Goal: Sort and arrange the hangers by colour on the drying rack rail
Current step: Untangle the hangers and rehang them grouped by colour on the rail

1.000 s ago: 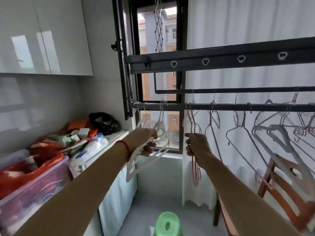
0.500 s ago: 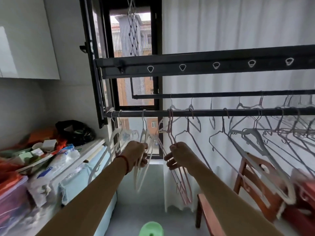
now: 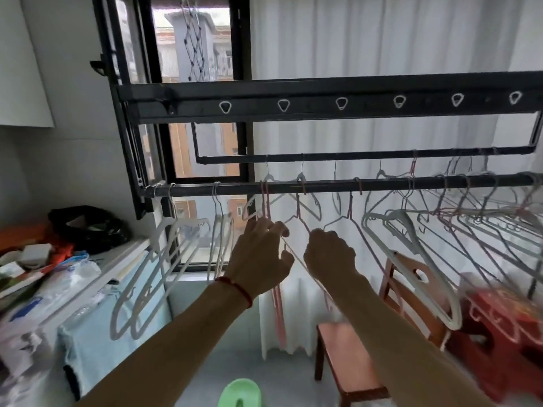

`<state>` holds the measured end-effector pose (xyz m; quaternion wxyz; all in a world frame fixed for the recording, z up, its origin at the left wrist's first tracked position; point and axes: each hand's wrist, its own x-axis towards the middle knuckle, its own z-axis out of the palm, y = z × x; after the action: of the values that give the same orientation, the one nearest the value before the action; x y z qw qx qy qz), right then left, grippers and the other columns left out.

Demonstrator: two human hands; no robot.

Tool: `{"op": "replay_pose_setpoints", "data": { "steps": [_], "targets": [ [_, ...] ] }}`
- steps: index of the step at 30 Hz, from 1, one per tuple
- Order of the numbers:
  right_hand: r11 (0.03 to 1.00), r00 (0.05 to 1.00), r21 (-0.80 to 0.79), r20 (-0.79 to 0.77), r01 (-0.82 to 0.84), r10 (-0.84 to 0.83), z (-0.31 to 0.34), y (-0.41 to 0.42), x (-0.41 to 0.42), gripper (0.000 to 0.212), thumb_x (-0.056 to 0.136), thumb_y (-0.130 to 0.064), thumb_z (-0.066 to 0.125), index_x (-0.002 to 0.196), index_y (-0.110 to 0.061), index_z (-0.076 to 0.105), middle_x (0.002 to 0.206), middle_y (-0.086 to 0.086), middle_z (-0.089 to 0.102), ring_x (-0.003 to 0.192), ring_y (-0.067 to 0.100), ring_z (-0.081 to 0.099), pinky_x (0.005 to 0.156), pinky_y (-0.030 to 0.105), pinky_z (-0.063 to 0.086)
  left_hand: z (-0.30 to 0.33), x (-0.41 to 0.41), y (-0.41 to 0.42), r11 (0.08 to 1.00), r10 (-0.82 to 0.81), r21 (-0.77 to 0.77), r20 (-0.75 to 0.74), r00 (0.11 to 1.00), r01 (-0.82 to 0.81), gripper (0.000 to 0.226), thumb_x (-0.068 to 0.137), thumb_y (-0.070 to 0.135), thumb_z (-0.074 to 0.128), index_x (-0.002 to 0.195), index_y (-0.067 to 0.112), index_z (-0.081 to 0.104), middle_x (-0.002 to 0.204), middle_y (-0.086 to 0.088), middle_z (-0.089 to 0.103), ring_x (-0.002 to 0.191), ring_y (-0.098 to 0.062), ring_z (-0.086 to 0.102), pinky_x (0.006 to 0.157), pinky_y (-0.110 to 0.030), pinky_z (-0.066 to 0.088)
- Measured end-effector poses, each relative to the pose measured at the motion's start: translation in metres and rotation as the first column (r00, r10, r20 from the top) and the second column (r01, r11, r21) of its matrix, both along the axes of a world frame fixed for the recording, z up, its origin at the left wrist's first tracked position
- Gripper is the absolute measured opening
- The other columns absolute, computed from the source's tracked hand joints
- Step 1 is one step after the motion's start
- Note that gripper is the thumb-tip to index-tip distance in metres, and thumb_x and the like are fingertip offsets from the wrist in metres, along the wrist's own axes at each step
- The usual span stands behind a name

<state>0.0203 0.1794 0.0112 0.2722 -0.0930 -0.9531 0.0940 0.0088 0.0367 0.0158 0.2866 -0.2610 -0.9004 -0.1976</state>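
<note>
A black drying rack rail (image 3: pixel 323 187) runs across the view with many hangers on it. Several white plastic hangers (image 3: pixel 164 259) hang at its left end. Beside them hang thin pink hangers (image 3: pixel 277 312). My left hand (image 3: pixel 260 259) holds these pink hangers near their necks, fingers curled around the wire. My right hand (image 3: pixel 329 255) grips the shoulder of another pink wire hanger (image 3: pixel 299 212) hooked on the rail. Further right, mixed white, grey and pink hangers (image 3: pixel 411 230) crowd the rail.
A cluttered counter (image 3: pixel 97 277) with bags and boxes lies at the left. A wooden chair (image 3: pixel 352 356) stands below the rail, a red stool (image 3: pixel 499 342) at the right, a green stool (image 3: pixel 239 392) on the floor. Window and white curtain are behind.
My left hand let go of the white hangers and moved right onto the pink ones. My right hand shifted right to another pink hanger. The view swung right.
</note>
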Motion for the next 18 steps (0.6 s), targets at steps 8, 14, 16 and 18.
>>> {"op": "replay_pose_setpoints", "data": {
  "steps": [8,14,16,18],
  "targets": [
    [0.996,0.996,-0.081,0.085,-0.026,0.033,0.036,0.022,-0.029,0.023,0.094,-0.013,0.058,0.116,-0.007,0.064,0.1,0.01,0.071,0.088,0.028,0.072,0.082,0.039,0.058,-0.006,0.002,0.015,1.0,-0.013,-0.002,0.107,0.994,0.013,0.036,0.089,0.017,0.064,0.124,0.018,0.058,0.137,-0.006,0.053,0.137,-0.023,0.039,0.109,-0.03,0.037],
    [0.997,0.99,0.008,0.119,-0.08,0.078,0.04,0.035,-0.027,0.025,0.095,-0.011,0.059,0.119,-0.005,0.061,0.105,0.011,0.07,0.091,0.028,0.072,0.083,0.037,0.055,-0.014,0.007,0.025,0.998,-0.022,0.056,0.231,0.973,0.01,0.039,0.088,0.011,0.063,0.127,0.012,0.059,0.141,-0.008,0.054,0.135,-0.023,0.045,0.108,-0.029,0.038],
    [0.995,0.988,-0.014,0.12,-0.101,0.102,0.048,0.041,-0.03,0.027,0.094,-0.011,0.06,0.12,-0.004,0.06,0.107,0.013,0.069,0.091,0.028,0.071,0.082,0.038,0.056,-0.016,0.008,0.032,0.998,-0.018,0.067,0.259,0.966,0.001,0.04,0.087,0.011,0.063,0.127,0.012,0.06,0.141,-0.008,0.054,0.134,-0.024,0.047,0.107,-0.029,0.039],
    [0.992,0.987,-0.062,0.114,-0.111,0.117,0.053,0.044,-0.034,0.027,0.095,-0.01,0.06,0.12,-0.003,0.06,0.104,0.013,0.068,0.083,0.026,0.071,0.076,0.035,0.059,-0.017,0.01,0.037,0.998,-0.006,0.06,0.283,0.959,-0.012,0.041,0.087,0.012,0.063,0.128,0.01,0.059,0.141,-0.009,0.054,0.134,-0.024,0.047,0.108,-0.03,0.039]
  ]
}}
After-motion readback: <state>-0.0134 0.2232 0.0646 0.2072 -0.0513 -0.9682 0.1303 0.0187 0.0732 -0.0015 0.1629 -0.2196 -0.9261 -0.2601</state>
